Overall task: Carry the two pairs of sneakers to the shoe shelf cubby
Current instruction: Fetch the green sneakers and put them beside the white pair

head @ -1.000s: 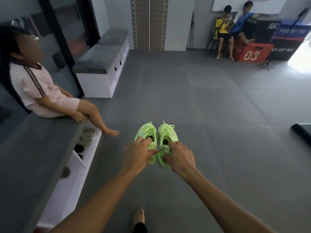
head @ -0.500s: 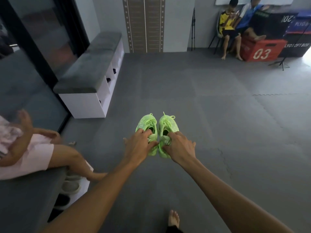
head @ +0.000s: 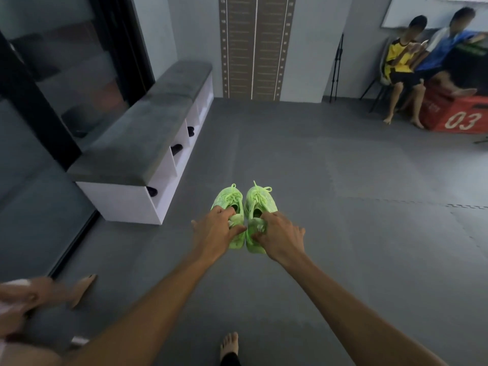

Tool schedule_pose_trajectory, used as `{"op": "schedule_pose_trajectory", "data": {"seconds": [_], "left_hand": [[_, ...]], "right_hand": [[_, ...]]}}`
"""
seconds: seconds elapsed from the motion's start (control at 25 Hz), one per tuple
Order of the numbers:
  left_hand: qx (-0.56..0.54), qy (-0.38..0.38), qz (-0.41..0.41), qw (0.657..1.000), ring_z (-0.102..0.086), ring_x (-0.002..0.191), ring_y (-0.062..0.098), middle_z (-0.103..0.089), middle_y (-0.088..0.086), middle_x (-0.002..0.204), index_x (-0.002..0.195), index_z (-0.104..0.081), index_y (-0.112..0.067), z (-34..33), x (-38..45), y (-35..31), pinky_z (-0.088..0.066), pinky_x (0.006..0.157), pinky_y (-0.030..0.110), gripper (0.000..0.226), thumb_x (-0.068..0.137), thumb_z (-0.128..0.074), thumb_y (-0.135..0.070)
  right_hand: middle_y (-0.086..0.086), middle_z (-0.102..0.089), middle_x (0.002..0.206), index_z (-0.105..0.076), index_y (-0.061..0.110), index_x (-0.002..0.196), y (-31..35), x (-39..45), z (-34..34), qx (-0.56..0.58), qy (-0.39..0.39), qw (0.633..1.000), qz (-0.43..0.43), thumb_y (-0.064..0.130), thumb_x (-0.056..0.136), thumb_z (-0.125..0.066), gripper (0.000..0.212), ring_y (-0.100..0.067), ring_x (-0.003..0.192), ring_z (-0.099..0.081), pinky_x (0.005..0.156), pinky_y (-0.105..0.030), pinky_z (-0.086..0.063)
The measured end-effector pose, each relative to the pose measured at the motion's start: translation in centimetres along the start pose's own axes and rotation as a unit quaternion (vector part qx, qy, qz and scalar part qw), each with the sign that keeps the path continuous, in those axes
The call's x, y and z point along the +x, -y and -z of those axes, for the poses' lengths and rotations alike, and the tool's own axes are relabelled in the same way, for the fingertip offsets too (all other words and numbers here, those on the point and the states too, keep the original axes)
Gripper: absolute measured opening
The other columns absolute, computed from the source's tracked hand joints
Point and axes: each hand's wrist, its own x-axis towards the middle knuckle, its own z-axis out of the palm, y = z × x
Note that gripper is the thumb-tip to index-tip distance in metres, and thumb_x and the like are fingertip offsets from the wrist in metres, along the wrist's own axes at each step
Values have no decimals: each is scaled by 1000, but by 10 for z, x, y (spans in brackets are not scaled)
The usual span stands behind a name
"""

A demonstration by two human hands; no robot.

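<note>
A person walks barefoot across a grey mat floor (head: 343, 233), arms stretched forward, carrying one pair of bright green sneakers toes-forward and side by side. The left hand (head: 215, 232) has its grip closed on the collar of the left sneaker (head: 229, 200), fingers hooked into the opening; the right hand (head: 280, 237) holds the right sneaker (head: 260, 200) the same way. Only this pair is in view; where the second pair is cannot be told.

The step in hand appears to be the carry itself, with the shoes held in the air, still some way short of any cubby. A white shoe shelf (head: 132, 199) with a grey cushioned top stands ahead on the left along a dark glass wall, and dark shoes show in several of its cubbies. The next move likely calls for turning left, lowering the pair and sliding it into a free opening without knocking the shoes already there.

At the lower left a seated person's legs (head: 39, 294) are just in frame. Across the room two people (head: 422, 59) sit by a red box (head: 459, 114) marked 03, beneath a height chart (head: 254, 46) on the far wall.
</note>
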Motion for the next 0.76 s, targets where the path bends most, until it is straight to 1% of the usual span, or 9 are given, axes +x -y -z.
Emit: {"op": "schedule_pose_trajectory", "data": {"seconds": [0.12, 0.24, 0.4, 0.52, 0.6, 0.76], "left_hand": [[-14, 2, -13, 1000, -59, 91, 22, -50, -10, 94, 92, -55, -30, 4, 113, 8, -43, 88, 57, 33, 82, -65, -60], [-12, 10, -18, 1000, -58, 89, 20, -51, -10, 93, 91, -56, -29, 6, 218, 12, -43, 89, 58, 32, 83, -65, -59], [-3, 23, -24, 999, -58, 90, 19, -51, -10, 95, 95, -58, -29, -11, 364, 20, -43, 90, 57, 32, 84, -64, -58], [-2, 18, -26, 1000, -58, 90, 19, -50, -10, 96, 96, -59, -28, -29, 474, 26, -43, 91, 55, 32, 84, -65, -58], [-4, 16, -18, 1000, -58, 88, 19, -50, -10, 95, 94, -58, -29, -38, 552, 29, -44, 90, 55, 32, 83, -65, -58], [-16, 4, -2, 1000, -58, 85, 18, -48, -12, 93, 91, -56, -29, -38, 692, 35, -43, 91, 60, 31, 83, -65, -58]], "right_hand": [[7, -50, 91, -47, 27, 83, 0, 109, 7, 5, -5, 1000, -16, 39, 82, -67, 23, -25, 75, -53, 75, -43, -35], [8, -48, 91, -46, 29, 82, -6, 212, 13, 5, -7, 999, -33, 38, 81, -69, 25, -24, 74, -52, 72, -40, -34], [8, -51, 98, -46, 32, 85, -28, 356, 5, 13, -1, 999, -43, 40, 81, -69, 25, -24, 78, -54, 74, -41, -35], [7, -51, 103, -45, 32, 86, -48, 469, 1, 19, 9, 999, -37, 40, 81, -68, 25, -26, 84, -58, 78, -44, -38], [6, -51, 105, -47, 32, 88, -59, 549, 3, 19, 14, 999, -29, 40, 82, -67, 22, -26, 86, -59, 78, -44, -35], [5, -52, 105, -47, 31, 88, -63, 695, 15, -5, 21, 1000, -6, 40, 83, -66, 21, -24, 78, -57, 75, -41, -31]]}}
